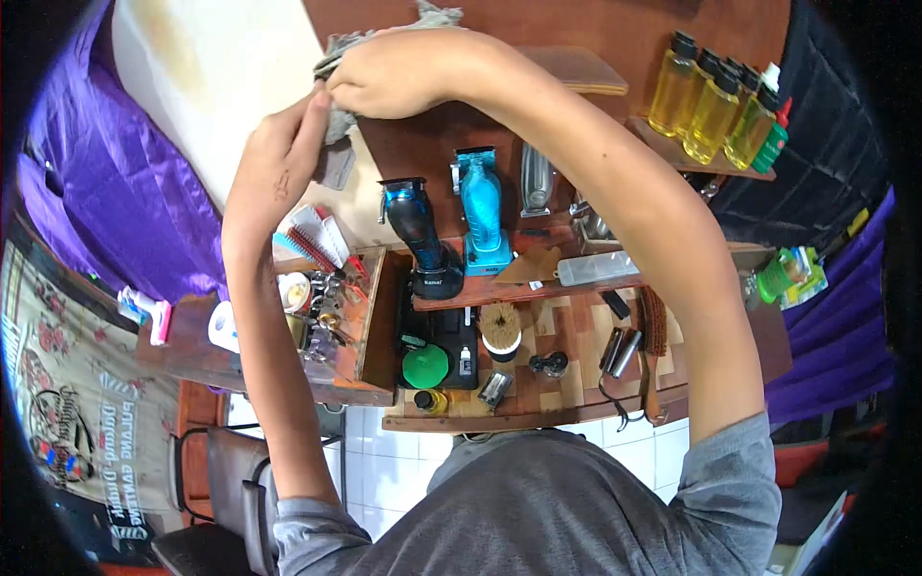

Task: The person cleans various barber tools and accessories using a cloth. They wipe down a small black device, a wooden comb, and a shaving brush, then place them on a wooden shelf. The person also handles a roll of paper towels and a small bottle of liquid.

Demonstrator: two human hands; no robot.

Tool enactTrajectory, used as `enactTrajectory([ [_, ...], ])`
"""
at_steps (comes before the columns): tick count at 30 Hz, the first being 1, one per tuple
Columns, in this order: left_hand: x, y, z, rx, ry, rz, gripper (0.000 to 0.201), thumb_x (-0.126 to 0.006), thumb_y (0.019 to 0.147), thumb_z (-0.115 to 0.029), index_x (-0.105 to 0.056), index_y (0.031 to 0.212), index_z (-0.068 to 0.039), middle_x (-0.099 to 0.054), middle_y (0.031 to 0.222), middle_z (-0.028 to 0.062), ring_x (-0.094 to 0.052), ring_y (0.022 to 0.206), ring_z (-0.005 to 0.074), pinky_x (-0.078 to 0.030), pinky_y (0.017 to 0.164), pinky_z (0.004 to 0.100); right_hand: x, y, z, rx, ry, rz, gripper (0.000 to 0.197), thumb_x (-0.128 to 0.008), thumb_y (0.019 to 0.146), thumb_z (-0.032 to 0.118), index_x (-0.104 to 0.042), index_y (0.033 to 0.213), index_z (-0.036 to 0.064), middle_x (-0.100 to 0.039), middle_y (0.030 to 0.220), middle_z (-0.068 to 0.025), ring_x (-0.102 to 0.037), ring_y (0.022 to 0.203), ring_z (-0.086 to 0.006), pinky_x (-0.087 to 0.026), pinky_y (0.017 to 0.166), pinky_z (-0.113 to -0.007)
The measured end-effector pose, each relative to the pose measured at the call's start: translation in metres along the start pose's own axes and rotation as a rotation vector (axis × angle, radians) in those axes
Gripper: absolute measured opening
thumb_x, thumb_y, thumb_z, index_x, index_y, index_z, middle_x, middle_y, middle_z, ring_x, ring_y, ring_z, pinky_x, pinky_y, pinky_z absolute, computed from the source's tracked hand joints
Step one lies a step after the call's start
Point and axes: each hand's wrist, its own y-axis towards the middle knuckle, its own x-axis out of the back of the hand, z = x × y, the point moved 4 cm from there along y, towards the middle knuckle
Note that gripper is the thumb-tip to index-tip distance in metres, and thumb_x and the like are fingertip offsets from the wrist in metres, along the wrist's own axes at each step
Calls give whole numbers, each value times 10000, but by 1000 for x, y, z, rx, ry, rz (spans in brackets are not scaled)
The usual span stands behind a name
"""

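Both my arms reach up to the top of the head view, where my hands meet at a crumpled grey cloth (437, 15). My right hand (399, 77) is closed on the cloth, its fingers curled against my left thumb. My left hand (286, 139) also grips the cloth's lower edge, though its fingers are partly hidden. Below the hands a black-and-blue hair clipper (413, 216) stands in a dark base. Beside it is a bright blue hair clipper (480, 197) on a blue base, and a silver trimmer (535, 182) leans by my right forearm.
Yellow-liquid bottles (713, 110) crowd a small shelf (696, 156) at the right. Combs (312, 245) and scissors fill a box at the left. On the lower shelf are a round brush (500, 331), a green round lid (425, 366) and a wooden-handled brush (654, 336). A chair (230, 470) stands lower left.
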Motion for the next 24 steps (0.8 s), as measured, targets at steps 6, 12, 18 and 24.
enactTrajectory([
  [6, -6, 2, -30, -18, 130, 4, 323, -439, 974, -237, -624, 1066, 11, -574, 671, 259, -604, 635, 400, -465, 639, 446, 5, -21, -11, 9, -31, -47, 357, -432, 901, 279, -679, 922, 22, -648, 873, -244, -621, 829, -405, -475, 821, -484],
  [12, -38, 30, -80, -314, 131, 101, 309, -426, 943, -216, -645, 967, 0, -599, 769, 297, -589, 786, 484, -478, 732, 514, 23, -64, -61, -77, -110, 0, 440, -409, 921, 359, -690, 992, 27, -660, 938, -254, -650, 879, -384, -494, 834, -452],
  [18, -83, 60, -120, -588, 78, 175, 381, -430, 961, -283, -619, 982, 47, -591, 754, 303, -606, 776, 464, -478, 708, 467, 85, -157, -38, -277, 115, -29, 337, -377, 910, 205, -602, 969, -38, -646, 973, -221, -619, 893, -357, -466, 834, -430],
  [24, -112, 71, -149, -559, 48, 170, 422, -414, 953, -326, -632, 915, 34, -595, 790, 313, -601, 815, 481, -478, 759, 524, 73, -189, -84, -403, 44, -96, 400, -421, 993, 243, -551, 1250, -35, -614, 1242, -170, -581, 1155, -245, -409, 1001, -308],
])
